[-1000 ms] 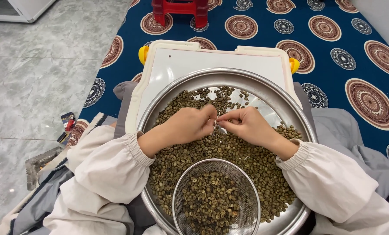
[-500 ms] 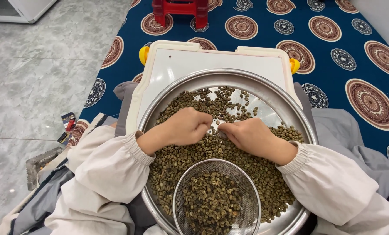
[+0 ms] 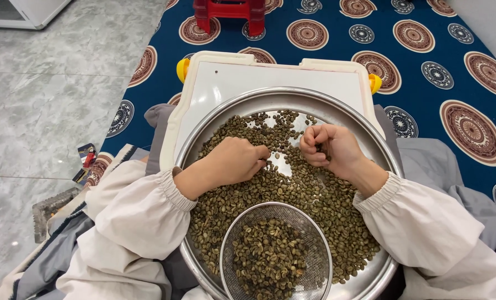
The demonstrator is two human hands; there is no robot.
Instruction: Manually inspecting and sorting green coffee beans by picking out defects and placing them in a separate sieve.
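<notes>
Two hands sorted beans in one steel pan.

Grey tile floor lay at the left, blue patterned carpet at the right. The left hand [image 3: 238, 160] rested on the beans [image 3: 292, 191], fingers curled, pinching among them. The right hand [image 3: 332, 146] was lifted in a loose fist; its content I cannot tell. One sieve [image 3: 314, 261] sat at the near edge of the pan [image 3: 336, 108], bare metal at the far edge.
</notes>
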